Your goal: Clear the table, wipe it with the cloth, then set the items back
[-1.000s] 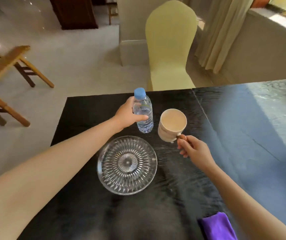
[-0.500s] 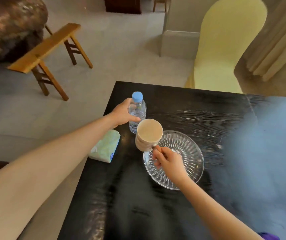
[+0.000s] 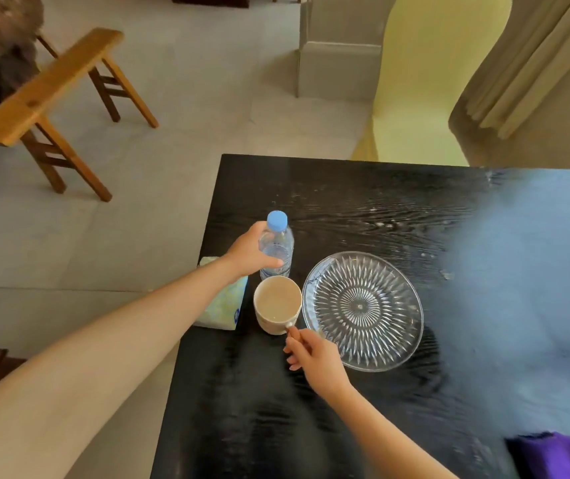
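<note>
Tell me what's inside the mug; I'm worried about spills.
The mug, held by the right hand at its handle, shows only a pale beige interior; whether that is liquid or bare glaze cannot be told.

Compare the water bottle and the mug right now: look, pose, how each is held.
The water bottle is clear plastic with a blue cap; the mug is opaque cream and open-topped. The bottle is tall and narrow, the mug short and wide. The left hand wraps the bottle's body; the right hand pinches only the mug's handle. Shared: both stand upright near the left edge of the black table, beside the glass plate.
</note>
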A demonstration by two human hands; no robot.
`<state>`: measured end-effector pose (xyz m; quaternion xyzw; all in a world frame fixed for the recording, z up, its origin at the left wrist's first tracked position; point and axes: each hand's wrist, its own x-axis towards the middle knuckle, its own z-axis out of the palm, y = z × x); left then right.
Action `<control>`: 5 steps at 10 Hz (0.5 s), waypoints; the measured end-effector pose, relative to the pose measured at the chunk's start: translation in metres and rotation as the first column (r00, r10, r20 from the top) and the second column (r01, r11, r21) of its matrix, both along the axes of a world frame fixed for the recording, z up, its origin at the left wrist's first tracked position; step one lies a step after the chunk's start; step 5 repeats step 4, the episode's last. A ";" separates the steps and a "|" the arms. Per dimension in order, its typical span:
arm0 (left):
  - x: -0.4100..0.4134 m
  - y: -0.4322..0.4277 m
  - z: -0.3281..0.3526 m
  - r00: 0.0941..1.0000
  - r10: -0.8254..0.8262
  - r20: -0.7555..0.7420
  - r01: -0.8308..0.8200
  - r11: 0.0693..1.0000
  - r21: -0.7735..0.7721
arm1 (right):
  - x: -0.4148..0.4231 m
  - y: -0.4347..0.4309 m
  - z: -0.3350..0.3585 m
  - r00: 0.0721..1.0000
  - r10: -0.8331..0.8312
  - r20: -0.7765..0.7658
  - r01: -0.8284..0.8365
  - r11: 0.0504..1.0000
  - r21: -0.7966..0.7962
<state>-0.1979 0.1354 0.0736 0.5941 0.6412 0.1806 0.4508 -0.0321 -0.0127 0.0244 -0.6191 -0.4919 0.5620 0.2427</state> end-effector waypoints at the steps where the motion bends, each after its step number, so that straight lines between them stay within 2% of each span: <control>1: 0.002 -0.005 -0.001 1.000 -0.005 0.020 0.004 1.000 0.019 | 0.000 0.002 -0.001 1.000 -0.018 -0.012 0.018 1.000 -0.023; 3: 0.005 -0.010 0.000 1.000 -0.011 0.028 0.010 0.999 0.034 | -0.010 0.003 0.003 0.998 -0.021 0.060 0.024 0.998 -0.052; 4: 0.001 -0.011 0.000 0.999 -0.004 0.034 0.005 1.000 -0.027 | -0.008 -0.004 0.009 0.990 -0.031 0.141 0.035 0.999 -0.028; 5: 0.001 -0.011 0.000 0.999 -0.004 0.034 0.005 1.000 -0.027 | -0.008 -0.004 0.009 0.990 -0.031 0.141 0.035 0.999 -0.028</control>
